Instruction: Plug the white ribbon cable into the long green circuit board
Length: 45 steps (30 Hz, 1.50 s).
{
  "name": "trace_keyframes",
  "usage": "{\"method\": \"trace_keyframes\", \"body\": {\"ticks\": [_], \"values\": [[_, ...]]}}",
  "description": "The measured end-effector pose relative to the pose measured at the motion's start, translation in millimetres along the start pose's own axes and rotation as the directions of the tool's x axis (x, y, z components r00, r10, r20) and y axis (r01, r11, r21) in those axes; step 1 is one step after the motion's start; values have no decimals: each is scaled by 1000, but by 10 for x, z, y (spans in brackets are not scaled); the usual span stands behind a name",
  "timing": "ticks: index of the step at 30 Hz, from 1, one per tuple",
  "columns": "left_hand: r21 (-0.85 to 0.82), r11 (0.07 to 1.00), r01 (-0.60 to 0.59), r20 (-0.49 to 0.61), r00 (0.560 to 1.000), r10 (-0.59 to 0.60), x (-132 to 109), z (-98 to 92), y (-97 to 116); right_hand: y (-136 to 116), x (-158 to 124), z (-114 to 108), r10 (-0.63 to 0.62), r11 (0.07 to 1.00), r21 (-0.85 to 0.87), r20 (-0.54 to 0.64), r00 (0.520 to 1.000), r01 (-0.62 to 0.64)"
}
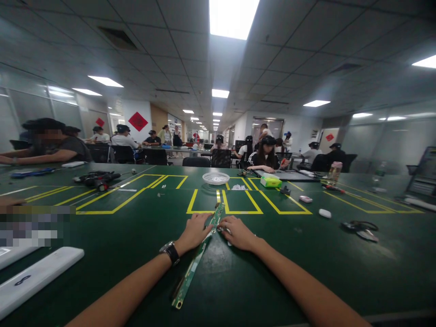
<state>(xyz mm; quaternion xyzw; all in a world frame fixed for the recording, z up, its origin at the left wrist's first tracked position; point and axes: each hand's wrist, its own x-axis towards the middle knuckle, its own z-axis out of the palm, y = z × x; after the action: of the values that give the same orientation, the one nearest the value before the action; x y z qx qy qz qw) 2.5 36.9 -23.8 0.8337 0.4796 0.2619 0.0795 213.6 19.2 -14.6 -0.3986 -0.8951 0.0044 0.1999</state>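
A long, narrow green circuit board (pixel 193 268) lies slantwise on the green table (pixel 272 281), its near end toward me and its far end between my hands. My left hand (pixel 195 230), with a black-strapped watch on the wrist, rests at the board's left edge with bent fingers. Against the right side of the board's upper part is my right hand (pixel 238 232), fingers curled together. Something small and pale shows beneath its fingers, too hidden to name. The fingertips of both hands are close to each other across the board.
Beyond the hands stands a white round basket (pixel 215 178). A green packet (pixel 271 182), a white case (pixel 324 213) and a black cable (pixel 361 227) lie to the right. White numbered boxes (pixel 37 281) are at left. People sit around the table's far side.
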Motion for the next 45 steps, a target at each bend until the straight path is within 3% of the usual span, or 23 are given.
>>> {"method": "trace_keyframes", "body": {"ticks": [6,14,18,21,25,29,33,39,45], "values": [[66,993,-94,108,990,86,-28,57,17,-75,13,-25,-88,996,32,0,996,88],[-114,993,-37,106,993,49,-35,11,-35,35,-17,21,107,993,-40,-63,992,-110],[-319,945,-80,54,993,102,9,-2,-73,55,-10,29,141,989,-35,-69,988,-144],[-373,927,-51,54,996,76,28,14,-67,58,-5,28,169,985,-12,-71,983,-170],[-255,966,-49,27,998,58,22,43,17,71,-14,27,208,978,40,-74,975,-205],[-48,995,88,19,996,-88,11,79,91,64,-28,29,211,976,75,-60,976,-207],[-29,998,49,75,996,-47,-6,110,81,15,-32,24,170,979,118,-43,984,-164],[-267,963,27,64,998,-10,23,89,30,-75,-38,-1,112,975,195,-30,993,-104],[-634,766,105,88,994,-64,69,50,22,-124,-22,-20,161,931,344,-74,984,-126]]}}
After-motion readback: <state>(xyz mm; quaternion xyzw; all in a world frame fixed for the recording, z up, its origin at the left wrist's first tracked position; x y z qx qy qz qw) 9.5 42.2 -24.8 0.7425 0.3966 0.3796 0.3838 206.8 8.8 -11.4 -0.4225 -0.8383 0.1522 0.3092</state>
